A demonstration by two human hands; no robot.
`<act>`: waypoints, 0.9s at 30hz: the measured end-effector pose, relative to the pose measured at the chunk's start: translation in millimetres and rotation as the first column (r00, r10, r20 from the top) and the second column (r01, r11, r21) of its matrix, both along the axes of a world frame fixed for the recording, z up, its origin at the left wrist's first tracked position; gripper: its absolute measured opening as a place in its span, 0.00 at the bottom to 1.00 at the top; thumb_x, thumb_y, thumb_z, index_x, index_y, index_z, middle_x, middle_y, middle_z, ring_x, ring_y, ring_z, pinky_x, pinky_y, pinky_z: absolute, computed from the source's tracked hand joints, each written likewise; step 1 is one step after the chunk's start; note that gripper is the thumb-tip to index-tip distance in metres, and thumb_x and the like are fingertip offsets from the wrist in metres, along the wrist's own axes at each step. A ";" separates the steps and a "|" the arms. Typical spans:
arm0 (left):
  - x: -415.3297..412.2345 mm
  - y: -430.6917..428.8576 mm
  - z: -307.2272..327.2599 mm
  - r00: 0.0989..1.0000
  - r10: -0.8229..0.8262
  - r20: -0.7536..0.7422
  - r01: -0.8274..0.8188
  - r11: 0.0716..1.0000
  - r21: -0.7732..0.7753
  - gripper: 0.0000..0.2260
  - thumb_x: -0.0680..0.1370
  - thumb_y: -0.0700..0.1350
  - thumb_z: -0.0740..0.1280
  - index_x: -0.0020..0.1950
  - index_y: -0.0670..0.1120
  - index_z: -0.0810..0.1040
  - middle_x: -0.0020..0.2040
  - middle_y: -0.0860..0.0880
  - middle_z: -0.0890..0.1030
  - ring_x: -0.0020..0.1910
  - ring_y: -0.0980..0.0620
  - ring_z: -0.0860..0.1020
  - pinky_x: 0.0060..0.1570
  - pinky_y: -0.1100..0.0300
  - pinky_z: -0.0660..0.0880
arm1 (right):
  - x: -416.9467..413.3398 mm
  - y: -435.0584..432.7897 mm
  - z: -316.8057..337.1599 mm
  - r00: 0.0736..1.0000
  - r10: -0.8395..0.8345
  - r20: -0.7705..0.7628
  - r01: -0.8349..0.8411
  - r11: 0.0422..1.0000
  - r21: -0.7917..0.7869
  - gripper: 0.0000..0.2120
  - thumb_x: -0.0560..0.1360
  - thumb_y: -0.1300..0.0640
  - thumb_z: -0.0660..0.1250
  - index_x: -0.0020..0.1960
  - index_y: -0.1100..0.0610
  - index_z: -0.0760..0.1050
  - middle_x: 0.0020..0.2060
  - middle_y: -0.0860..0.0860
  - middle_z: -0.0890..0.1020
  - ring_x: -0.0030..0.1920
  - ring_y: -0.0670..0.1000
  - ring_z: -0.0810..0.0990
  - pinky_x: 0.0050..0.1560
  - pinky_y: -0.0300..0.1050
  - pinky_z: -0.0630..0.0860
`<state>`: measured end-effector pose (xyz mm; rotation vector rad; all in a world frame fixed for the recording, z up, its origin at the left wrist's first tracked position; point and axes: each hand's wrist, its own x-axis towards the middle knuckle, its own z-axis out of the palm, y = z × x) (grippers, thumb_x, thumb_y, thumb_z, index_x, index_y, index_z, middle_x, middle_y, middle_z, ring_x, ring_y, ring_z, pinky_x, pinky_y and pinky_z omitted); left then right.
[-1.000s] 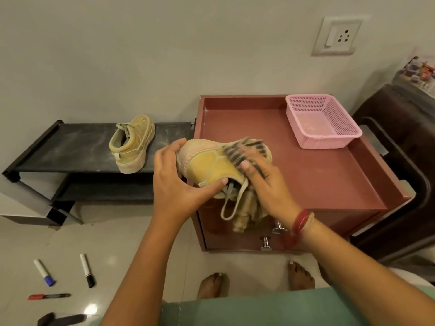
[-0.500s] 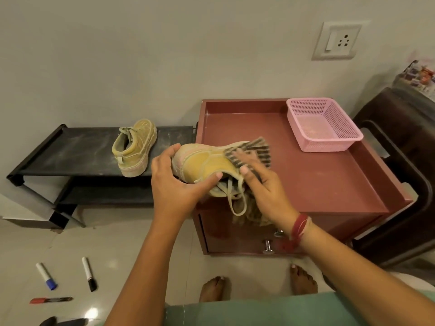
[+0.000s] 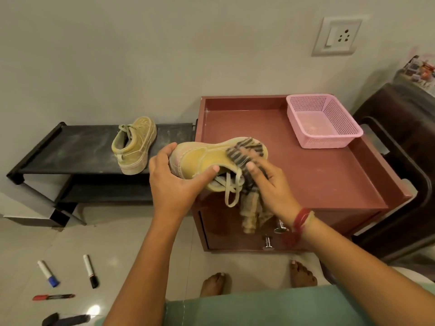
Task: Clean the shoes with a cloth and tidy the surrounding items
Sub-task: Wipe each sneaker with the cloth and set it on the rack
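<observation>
The shoe (image 3: 195,158) is gripped at the heel by the left hand (image 3: 171,187); the cloth (image 3: 242,155) is held curled against its toe by the right hand (image 3: 270,184).

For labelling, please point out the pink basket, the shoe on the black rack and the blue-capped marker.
pink basket (image 3: 329,141): head view, front wall.
shoe on rack (image 3: 135,148): head view, side.
blue-capped marker (image 3: 44,269): head view, white barrel.

Ref = cabinet (image 3: 317,180). Basket (image 3: 324,123) on its top, back-right corner. Rack (image 3: 70,149) just left of it, shoe (image 3: 135,147) on the rack's top shelf. Other shoe (image 3: 195,161) above the cabinet's front-left corner. Markers (image 3: 90,271) on the floor, front-left. Chair (image 3: 400,149) right.
</observation>
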<state>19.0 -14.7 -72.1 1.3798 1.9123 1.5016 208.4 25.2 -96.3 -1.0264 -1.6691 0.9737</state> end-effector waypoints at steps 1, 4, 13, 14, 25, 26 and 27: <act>-0.2 -0.2 -0.4 1.000 0.000 0.001 0.000 1.000 -0.007 0.46 0.55 0.70 0.71 0.69 0.52 0.69 0.61 0.55 0.69 0.61 0.54 0.71 0.60 0.54 0.74 | 2.2 4.0 -1.7 0.998 -0.063 -0.015 0.062 0.997 -0.043 0.19 0.79 0.52 0.59 0.69 0.54 0.70 0.66 0.48 0.74 0.72 0.49 0.66 0.72 0.49 0.63; -0.9 -1.0 0.2 1.000 0.004 0.016 -0.004 1.000 -0.010 0.46 0.54 0.70 0.71 0.69 0.52 0.69 0.62 0.56 0.68 0.60 0.56 0.71 0.60 0.56 0.74 | 0.7 -0.8 0.0 0.999 -0.023 -0.031 0.022 0.999 -0.031 0.18 0.78 0.51 0.59 0.67 0.52 0.72 0.65 0.49 0.75 0.72 0.49 0.66 0.71 0.49 0.64; -1.5 -0.9 -1.4 1.000 -0.011 0.011 0.011 1.000 0.004 0.46 0.54 0.69 0.73 0.69 0.54 0.69 0.63 0.56 0.68 0.63 0.52 0.72 0.59 0.47 0.75 | 33.8 24.8 -2.8 0.832 -0.486 -0.268 0.332 0.822 -0.463 0.10 0.80 0.53 0.59 0.46 0.51 0.78 0.43 0.53 0.82 0.45 0.55 0.80 0.56 0.61 0.76; -2.1 -0.2 -1.3 1.000 -0.015 0.014 0.014 1.000 0.006 0.46 0.54 0.69 0.73 0.69 0.55 0.69 0.63 0.56 0.68 0.63 0.52 0.72 0.59 0.47 0.75 | 33.9 23.0 -0.3 0.828 -0.487 -0.278 0.348 0.834 -0.428 0.10 0.80 0.52 0.59 0.45 0.50 0.78 0.42 0.53 0.81 0.43 0.54 0.79 0.53 0.59 0.77; 2.7 -6.8 4.3 0.964 -0.188 -0.188 0.220 0.960 0.171 0.42 0.60 0.63 0.75 0.69 0.47 0.70 0.61 0.49 0.70 0.58 0.69 0.69 0.46 0.71 0.75 | -20.7 -10.8 37.2 0.957 0.162 0.240 -0.202 0.967 0.157 0.15 0.77 0.43 0.55 0.62 0.36 0.71 0.67 0.40 0.72 0.73 0.44 0.60 0.72 0.65 0.47; 2.5 -7.1 4.8 0.955 -0.197 -0.220 0.238 0.954 0.180 0.41 0.60 0.62 0.74 0.69 0.45 0.70 0.61 0.50 0.70 0.58 0.68 0.69 0.47 0.70 0.76 | -19.8 -12.5 39.0 0.952 0.181 0.246 -0.229 0.956 0.184 0.16 0.77 0.43 0.55 0.62 0.37 0.72 0.67 0.40 0.72 0.73 0.44 0.60 0.72 0.66 0.47; 1.8 -6.9 4.8 0.947 -0.201 -0.251 0.251 0.950 0.187 0.41 0.61 0.61 0.74 0.69 0.44 0.70 0.61 0.50 0.70 0.58 0.67 0.69 0.49 0.66 0.77 | -19.9 -12.6 39.0 0.951 0.180 0.251 -0.236 0.948 0.215 0.16 0.77 0.42 0.55 0.63 0.38 0.72 0.67 0.39 0.72 0.73 0.44 0.61 0.71 0.67 0.49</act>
